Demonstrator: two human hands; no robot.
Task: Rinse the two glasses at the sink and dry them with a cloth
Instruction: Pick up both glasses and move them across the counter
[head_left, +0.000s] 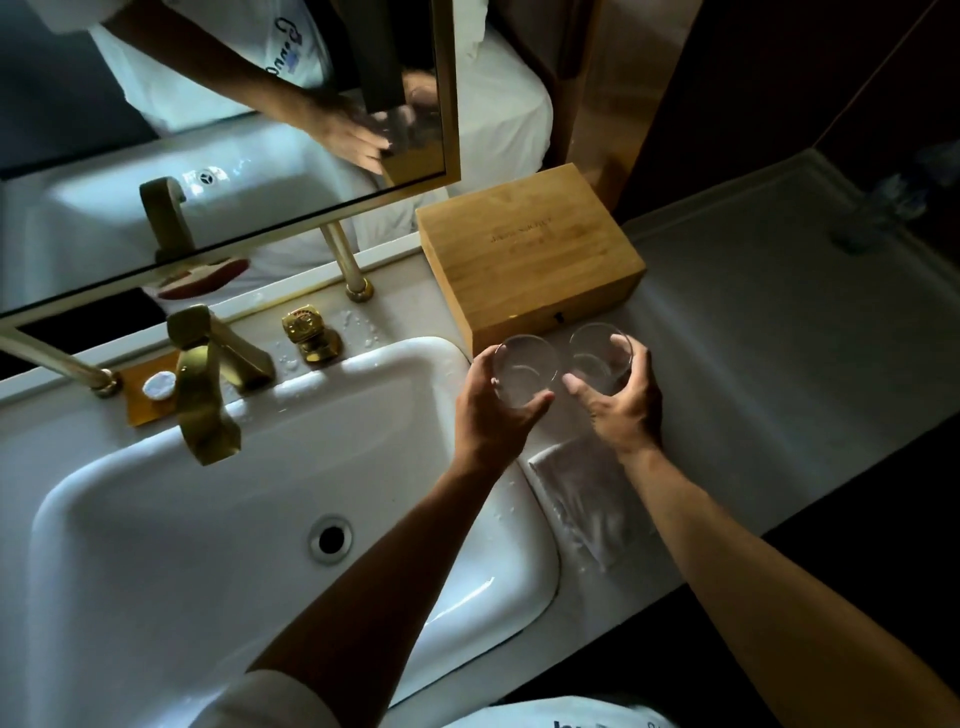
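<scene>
— Where are the two glasses?

— One in each hand. The left hand (498, 410) curls round the left glass (524, 370), thumb on the near side and fingers round the far side. The right hand (618, 405) grips the right glass (600, 357) the same way, its fingertips hooked over the far rim. Both glasses are clear, mouths up, and stand close side by side, almost touching.

— Are they lifted or set down?

— I cannot tell; they are low over the white worktop (753, 374), just right of the sink's (156, 571) corner.

— And the cloth?

— A white cloth (587, 499) lies flat on the worktop just below the right hand, passing under the right wrist, beside the sink's right rim. Neither hand touches it.

— What else is near the hands?

— A wooden box (530, 270) with its lid shut sits just beyond the glasses, its front face almost against them. To the left of the left hand is the basin, with a brass tap (208, 384) at its far edge and a brass handle (310, 332) beside that. Water drops lie on the rim around the handle.

— And the room?

— Dim. A brass-framed mirror (208, 130) on posts stands behind the tap and reflects the basin, an arm and a white shirt.
</scene>
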